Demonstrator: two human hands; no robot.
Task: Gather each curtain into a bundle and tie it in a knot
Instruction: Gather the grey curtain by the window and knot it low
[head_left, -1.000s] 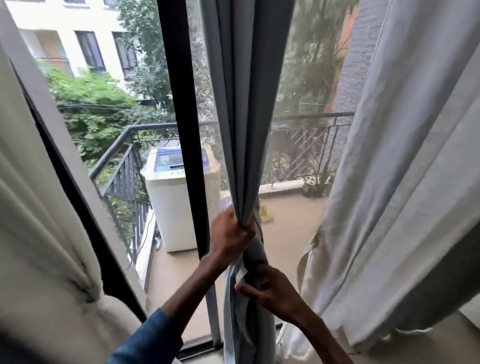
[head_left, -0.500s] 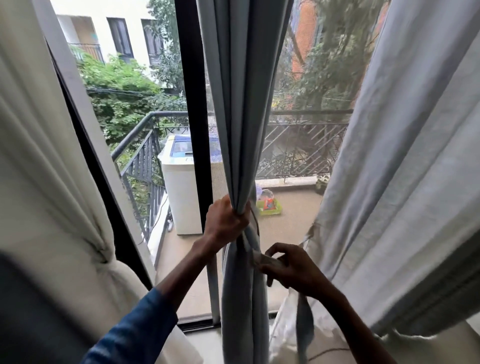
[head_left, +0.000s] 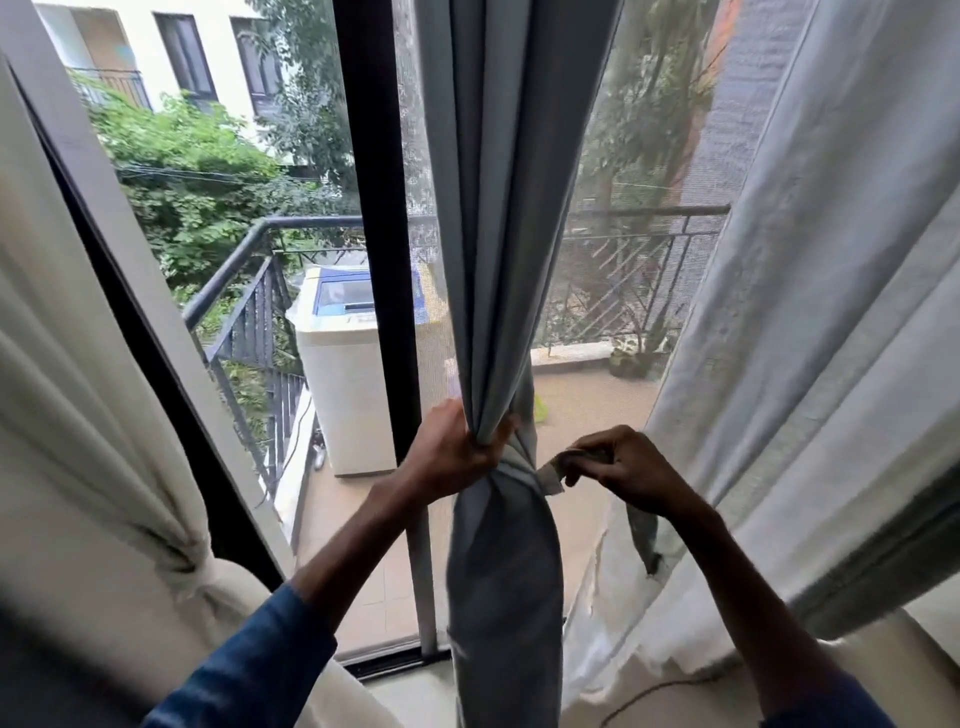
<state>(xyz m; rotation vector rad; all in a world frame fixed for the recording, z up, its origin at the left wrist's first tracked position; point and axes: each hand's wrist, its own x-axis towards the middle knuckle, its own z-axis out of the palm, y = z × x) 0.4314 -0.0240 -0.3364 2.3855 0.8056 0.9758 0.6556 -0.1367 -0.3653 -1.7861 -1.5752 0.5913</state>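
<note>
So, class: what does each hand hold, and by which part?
The left hand grips the grey curtain at its gathered neck; the right hand pinches a fabric end beside it.

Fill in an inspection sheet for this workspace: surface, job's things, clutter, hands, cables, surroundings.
Surface: no worktop; indoor floor by the door sill.
Job's things: grey curtain gathered at mid-height; cream curtain at left, cinched low; white curtain at right, hanging loose.
Clutter: nothing seen.
Hands: left hand grips the grey curtain's gather; right hand pinches a fabric strip beside it.
Cables: thin cord at lower right.
Surroundings: black door frame, balcony railing, washing machine, trees.
</note>
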